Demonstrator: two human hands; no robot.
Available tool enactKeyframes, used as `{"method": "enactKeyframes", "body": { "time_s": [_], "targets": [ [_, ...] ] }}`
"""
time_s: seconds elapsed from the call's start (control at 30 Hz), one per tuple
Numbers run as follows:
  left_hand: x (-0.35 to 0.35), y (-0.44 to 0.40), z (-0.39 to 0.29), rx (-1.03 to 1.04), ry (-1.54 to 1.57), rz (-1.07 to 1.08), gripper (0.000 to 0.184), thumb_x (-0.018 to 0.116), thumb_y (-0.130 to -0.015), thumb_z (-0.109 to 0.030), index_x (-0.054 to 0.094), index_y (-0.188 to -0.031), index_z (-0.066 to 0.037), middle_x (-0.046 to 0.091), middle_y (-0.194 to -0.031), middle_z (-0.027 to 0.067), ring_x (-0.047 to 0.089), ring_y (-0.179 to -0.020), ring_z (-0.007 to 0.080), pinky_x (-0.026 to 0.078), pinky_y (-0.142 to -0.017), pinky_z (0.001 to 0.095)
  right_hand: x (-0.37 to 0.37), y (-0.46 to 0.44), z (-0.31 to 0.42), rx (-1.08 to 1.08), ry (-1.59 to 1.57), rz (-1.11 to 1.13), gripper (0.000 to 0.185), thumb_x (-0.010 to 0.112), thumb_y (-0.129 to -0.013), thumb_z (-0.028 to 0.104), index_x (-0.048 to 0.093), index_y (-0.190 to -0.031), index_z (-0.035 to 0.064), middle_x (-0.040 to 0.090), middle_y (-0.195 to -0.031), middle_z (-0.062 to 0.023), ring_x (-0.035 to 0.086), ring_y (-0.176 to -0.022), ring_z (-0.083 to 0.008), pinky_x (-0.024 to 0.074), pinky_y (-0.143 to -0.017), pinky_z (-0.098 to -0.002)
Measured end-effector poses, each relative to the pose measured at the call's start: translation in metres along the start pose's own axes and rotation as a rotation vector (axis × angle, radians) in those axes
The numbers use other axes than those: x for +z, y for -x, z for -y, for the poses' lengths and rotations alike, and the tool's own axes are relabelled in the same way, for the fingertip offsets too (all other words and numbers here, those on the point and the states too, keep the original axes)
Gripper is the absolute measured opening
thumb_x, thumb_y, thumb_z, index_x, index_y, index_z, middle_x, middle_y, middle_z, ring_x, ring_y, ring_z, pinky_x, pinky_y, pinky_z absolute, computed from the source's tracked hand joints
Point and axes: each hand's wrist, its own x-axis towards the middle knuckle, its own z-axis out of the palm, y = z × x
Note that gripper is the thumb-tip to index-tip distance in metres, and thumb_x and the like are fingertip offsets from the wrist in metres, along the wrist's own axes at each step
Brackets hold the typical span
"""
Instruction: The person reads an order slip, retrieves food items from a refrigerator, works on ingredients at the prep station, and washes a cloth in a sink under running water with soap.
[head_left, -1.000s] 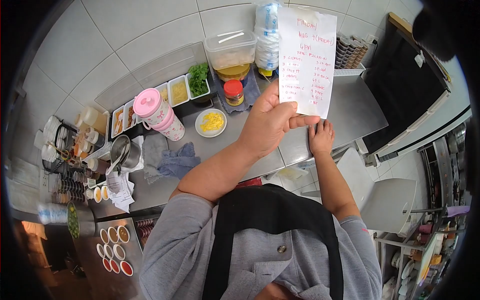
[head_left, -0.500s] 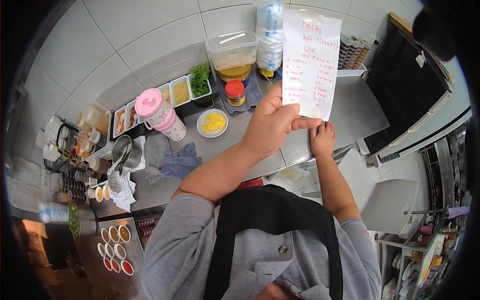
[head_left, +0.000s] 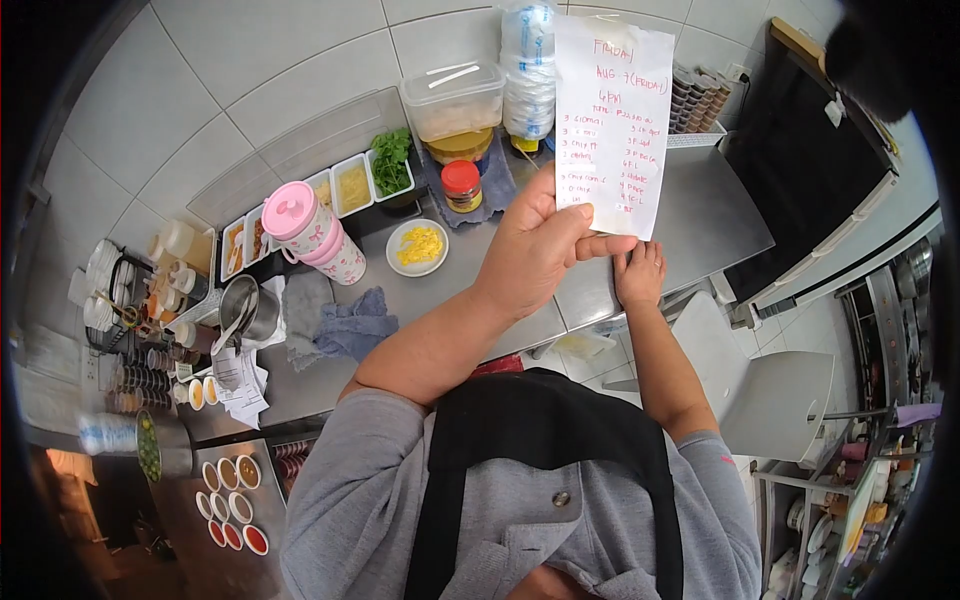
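Head view: the left hand [head_left: 540, 240] pinches the paper [head_left: 612, 135] by its bottom, upper right; the right hand [head_left: 640, 275] lies open on the counter [head_left: 588, 285]. A loosened pinch could drop the paper.

Matt paper [head_left: 612, 130], smooth metal counter [head_left: 415, 297]

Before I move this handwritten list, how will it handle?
The handwritten list is probably light: your left hand pinches just its lower edge. It extends nearly flat above that grip, so may hold shape, though such thin paper could crease.
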Motion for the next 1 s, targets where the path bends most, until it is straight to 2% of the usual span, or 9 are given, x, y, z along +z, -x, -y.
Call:
{"method": "enactKeyframes", "body": {
  "time_s": [0.37,0.47,0.73,0.8,0.87,1.0],
  "targets": [
    [0.0021,0.0012,-0.0001,0.014,-0.016,-0.019,0.044,0.038,-0.090,0.000,0.032,-0.133,-0.001,0.050,-0.127,0.0190,0.058,-0.109,0.0284,0.055,-0.086,0.0395,-0.0021,0.0008,0.0014,-0.001,0.013,0.017,0.055,0.040,-0.092,0.048,0.042,-0.137,0.0160,0.030,-0.145,-0.0154,0.023,-0.137,-0.0313,0.0172,-0.112,-0.0442],
    [0.0022,0.0012,-0.0004,0.019,-0.019,-0.024,0.044,0.038,-0.090,0.000,0.031,-0.134,-0.001,0.049,-0.127,0.0191,0.058,-0.109,0.0285,0.055,-0.086,0.0396,-0.0017,0.0002,0.0017,-0.006,0.012,0.013,0.056,0.040,-0.092,0.048,0.041,-0.137,0.0151,0.031,-0.145,-0.0153,0.023,-0.137,-0.0313,0.0174,-0.112,-0.0439],
    [0.0010,0.0027,-0.0005,0.018,-0.024,-0.021,0.045,0.037,-0.089,0.000,0.031,-0.134,-0.001,0.049,-0.127,0.0192,0.057,-0.110,0.0283,0.055,-0.086,0.0401,-0.0027,0.0003,0.0022,0.005,0.014,0.020,0.063,0.040,-0.092,0.047,0.036,-0.138,0.0055,0.030,-0.146,-0.0148,0.022,-0.138,-0.0302,0.0168,-0.113,-0.0434],
    [0.0002,0.0026,-0.0012,0.019,-0.029,-0.018,0.045,0.038,-0.089,0.000,0.031,-0.134,-0.001,0.049,-0.127,0.0192,0.057,-0.111,0.0284,0.055,-0.087,0.0403,-0.0038,-0.0007,0.0029,0.008,0.029,0.033,0.063,0.040,-0.092,0.047,0.036,-0.139,0.0055,0.030,-0.146,-0.0147,0.022,-0.138,-0.0300,0.0167,-0.113,-0.0431],
    [-0.0006,0.0028,-0.0021,0.004,-0.006,0.010,0.042,0.036,-0.090,0.001,0.031,-0.132,-0.004,0.047,-0.129,0.0159,0.055,-0.113,0.0270,0.055,-0.087,0.0361,-0.0041,-0.0004,0.0029,0.013,0.043,0.047,0.063,0.040,-0.092,0.047,0.036,-0.139,0.0055,0.030,-0.146,-0.0147,0.021,-0.138,-0.0297,0.0165,-0.113,-0.0429],
    [-0.0007,0.0030,-0.0029,-0.001,-0.008,0.007,0.042,0.036,-0.090,0.001,0.031,-0.132,-0.004,0.047,-0.129,0.0161,0.055,-0.113,0.0270,0.054,-0.088,0.0366,-0.0040,-0.0002,0.0031,0.011,0.030,0.038,0.062,0.040,-0.092,0.047,0.036,-0.139,0.0055,0.030,-0.146,-0.0149,0.021,-0.138,-0.0299,0.0164,-0.113,-0.0426]
  ]
}}
